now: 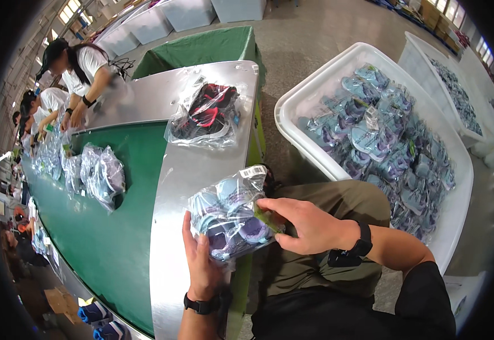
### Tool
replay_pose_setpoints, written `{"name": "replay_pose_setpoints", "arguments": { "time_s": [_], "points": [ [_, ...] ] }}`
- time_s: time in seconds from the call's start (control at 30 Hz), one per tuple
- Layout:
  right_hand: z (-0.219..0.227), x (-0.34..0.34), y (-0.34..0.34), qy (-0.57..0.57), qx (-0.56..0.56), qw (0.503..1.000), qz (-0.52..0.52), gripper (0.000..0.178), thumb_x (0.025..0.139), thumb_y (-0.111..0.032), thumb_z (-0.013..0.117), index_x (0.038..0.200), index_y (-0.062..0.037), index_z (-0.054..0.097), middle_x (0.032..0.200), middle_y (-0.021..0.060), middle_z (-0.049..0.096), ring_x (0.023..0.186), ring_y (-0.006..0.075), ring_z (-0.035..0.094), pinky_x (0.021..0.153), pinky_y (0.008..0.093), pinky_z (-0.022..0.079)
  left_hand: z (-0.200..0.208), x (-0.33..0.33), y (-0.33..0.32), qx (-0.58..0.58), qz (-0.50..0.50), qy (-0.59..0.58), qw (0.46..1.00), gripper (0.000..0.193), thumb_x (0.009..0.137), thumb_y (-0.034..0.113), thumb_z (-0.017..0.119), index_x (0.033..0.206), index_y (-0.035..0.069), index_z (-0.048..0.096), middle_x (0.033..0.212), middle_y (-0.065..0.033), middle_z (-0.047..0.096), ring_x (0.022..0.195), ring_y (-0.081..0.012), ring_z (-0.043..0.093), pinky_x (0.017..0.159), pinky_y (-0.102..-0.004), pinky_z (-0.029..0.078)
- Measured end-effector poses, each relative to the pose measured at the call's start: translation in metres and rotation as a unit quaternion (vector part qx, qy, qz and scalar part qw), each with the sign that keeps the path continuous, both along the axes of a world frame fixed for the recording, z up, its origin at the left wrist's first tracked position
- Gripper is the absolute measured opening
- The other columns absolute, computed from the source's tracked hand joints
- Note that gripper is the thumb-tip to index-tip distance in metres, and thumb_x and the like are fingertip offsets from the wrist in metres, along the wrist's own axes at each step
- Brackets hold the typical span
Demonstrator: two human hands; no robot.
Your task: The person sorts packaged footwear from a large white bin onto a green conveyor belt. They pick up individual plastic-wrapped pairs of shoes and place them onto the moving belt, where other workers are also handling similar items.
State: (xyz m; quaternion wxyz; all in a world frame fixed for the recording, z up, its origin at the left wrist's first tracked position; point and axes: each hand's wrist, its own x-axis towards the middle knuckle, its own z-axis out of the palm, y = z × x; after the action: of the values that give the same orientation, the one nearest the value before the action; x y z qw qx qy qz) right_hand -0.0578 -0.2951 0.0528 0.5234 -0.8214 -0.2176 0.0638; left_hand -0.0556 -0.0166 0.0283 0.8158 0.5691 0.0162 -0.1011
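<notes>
Between my hands is a clear plastic bag of light blue and purple shoes (224,212), tilted over the metal edge of the table (173,238). My left hand (202,263) grips its lower left side, thumb on the front. At its right side my right hand (309,224) pinches the bag beside a green tag (266,218). A white barcode label shows at the bag's top corner. Farther up the metal edge lies a bagged pair of black and red shoes (207,116), apart from my hands.
A white bin (292,136) heaped with bagged blue shoes stands to my right, another bin (414,51) behind it. More bagged shoes (102,170) lie on the green conveyor belt (139,226). Co-workers (85,73) stand along its far left. A green-lined container (201,48) sits beyond the table end.
</notes>
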Motion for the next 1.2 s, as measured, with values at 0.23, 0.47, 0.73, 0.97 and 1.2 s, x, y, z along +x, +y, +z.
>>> {"name": "replay_pose_setpoints", "arguments": {
  "time_s": [0.23,0.47,0.73,0.97,1.2],
  "points": [
    [-0.001,0.003,-0.003,0.065,0.082,0.994,-0.021,0.067,0.087,-0.001,0.063,0.152,0.0042,0.047,0.136,0.0235,0.067,0.122,0.0347,0.07,0.106,0.0396,0.054,-0.011,0.004,0.005,0.006,-0.009,-0.042,0.999,0.089,0.106,0.044,0.061,0.17,0.006,0.013,0.162,-0.0217,0.042,0.144,-0.0336,0.052,0.119,-0.0482,0.044],
    [-0.001,0.002,-0.004,0.115,0.1,0.988,-0.021,0.066,0.091,0.001,0.062,0.154,0.0032,0.045,0.14,0.0167,0.066,0.128,0.0241,0.067,0.112,0.0392,0.051,-0.008,0.002,0.005,-0.014,0.001,-0.02,1.0,0.099,0.1,0.039,0.072,0.17,0.003,0.01,0.164,-0.0223,0.035,0.148,-0.0324,0.044,0.123,-0.0466,0.036],
    [-0.02,-0.003,0.006,0.027,0.106,0.992,-0.068,0.055,0.093,-0.016,0.072,0.141,0.0042,0.056,0.125,0.0177,0.064,0.114,0.0303,0.066,0.099,0.0398,0.053,0.008,-0.014,-0.011,-0.009,0.046,0.027,0.999,0.093,0.098,0.023,0.068,0.169,0.003,0.012,0.161,-0.0247,0.038,0.145,-0.0357,0.046,0.122,-0.0485,0.038],
    [-0.026,-0.004,0.01,0.052,0.199,0.969,-0.134,0.066,0.091,-0.035,0.08,0.139,0.0041,0.059,0.13,0.0221,0.066,0.126,0.0325,0.06,0.112,0.0406,0.045,0.012,-0.035,-0.041,-0.01,0.137,0.039,0.99,0.073,0.099,0.006,0.064,0.164,0.004,0.032,0.142,-0.0175,0.055,0.109,-0.0253,0.065,0.094,-0.0368,0.055],
    [0.028,0.005,-0.076,0.072,0.335,0.922,-0.181,0.06,0.085,-0.027,0.079,0.133,0.0054,0.063,0.12,0.0136,0.068,0.113,0.0196,0.063,0.097,0.0343,0.053,0.03,-0.034,-0.018,0.028,-0.11,-0.012,0.993,0.077,0.106,0.022,0.062,0.169,0.01,0.02,0.142,-0.0182,0.055,0.111,-0.0309,0.066,0.092,-0.0432,0.059]
  ]
}}
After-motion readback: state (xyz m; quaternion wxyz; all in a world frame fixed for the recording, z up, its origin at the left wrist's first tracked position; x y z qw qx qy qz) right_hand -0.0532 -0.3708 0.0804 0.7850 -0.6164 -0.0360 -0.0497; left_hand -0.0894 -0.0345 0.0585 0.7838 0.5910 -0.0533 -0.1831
